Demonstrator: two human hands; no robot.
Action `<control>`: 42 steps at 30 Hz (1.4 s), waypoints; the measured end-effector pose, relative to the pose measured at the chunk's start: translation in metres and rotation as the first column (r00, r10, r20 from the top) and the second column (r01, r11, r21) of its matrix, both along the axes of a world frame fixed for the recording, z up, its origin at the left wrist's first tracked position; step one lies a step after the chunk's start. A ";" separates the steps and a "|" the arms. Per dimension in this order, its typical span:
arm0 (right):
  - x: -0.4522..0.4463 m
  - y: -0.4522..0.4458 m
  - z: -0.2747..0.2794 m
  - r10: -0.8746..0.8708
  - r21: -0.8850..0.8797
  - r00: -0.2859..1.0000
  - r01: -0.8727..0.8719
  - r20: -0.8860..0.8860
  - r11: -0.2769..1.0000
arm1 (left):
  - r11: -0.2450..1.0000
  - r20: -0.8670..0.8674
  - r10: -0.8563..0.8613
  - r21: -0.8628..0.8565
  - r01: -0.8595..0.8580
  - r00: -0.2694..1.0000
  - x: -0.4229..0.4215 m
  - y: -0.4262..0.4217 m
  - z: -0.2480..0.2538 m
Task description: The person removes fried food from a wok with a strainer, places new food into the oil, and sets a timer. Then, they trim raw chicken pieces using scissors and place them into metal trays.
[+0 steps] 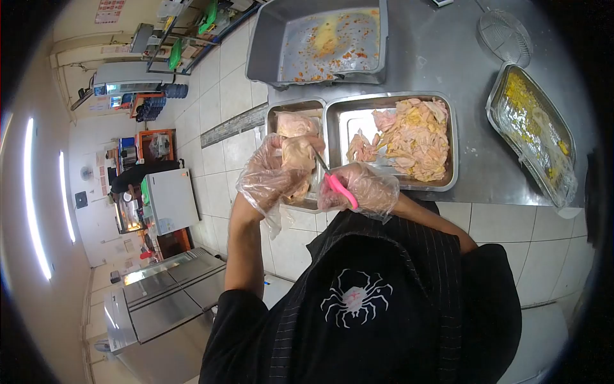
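My left hand (272, 173), in a clear plastic glove, is closed around a pale piece of raw chicken (298, 155) above a narrow metal tray (275, 115). More raw chicken (296, 124) lies in that tray. Also gloved, my right hand (374, 192) grips pink-handled scissors (343, 191). Their dark blades point up and left, with the tip at the chicken; whether they cut into it I cannot tell. Beside the narrow tray, a wider metal tray (342, 110) holds a heap of pale and yellowish chicken skin (416, 141) with a smaller clump to its left.
A grey tub (256, 48) with orange and yellow residue stands beyond the trays. On the right of the steel table (428, 61) are a tray of yellow bits under plastic wrap (537, 128) and a wire strainer (505, 36). Another person (144, 174) is far left.
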State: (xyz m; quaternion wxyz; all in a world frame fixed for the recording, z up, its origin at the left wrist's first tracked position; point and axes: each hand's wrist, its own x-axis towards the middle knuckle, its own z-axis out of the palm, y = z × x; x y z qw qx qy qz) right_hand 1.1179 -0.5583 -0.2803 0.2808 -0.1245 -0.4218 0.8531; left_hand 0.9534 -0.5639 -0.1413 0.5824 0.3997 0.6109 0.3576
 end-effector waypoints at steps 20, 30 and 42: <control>-0.002 0.006 0.006 -0.138 0.377 0.990 0.122 0.014 0.918 | 0.964 -0.080 -0.242 -0.134 0.230 0.967 0.007 -0.025 0.021; 0.025 0.015 0.012 -0.120 0.037 0.984 0.117 0.130 0.992 | 0.938 -0.152 -0.341 -0.125 0.324 0.928 0.023 -0.016 0.016; 0.017 0.032 0.005 -0.544 0.007 0.836 0.545 0.071 0.839 | 0.903 -0.729 0.103 0.354 0.244 0.677 -0.002 -0.024 -0.038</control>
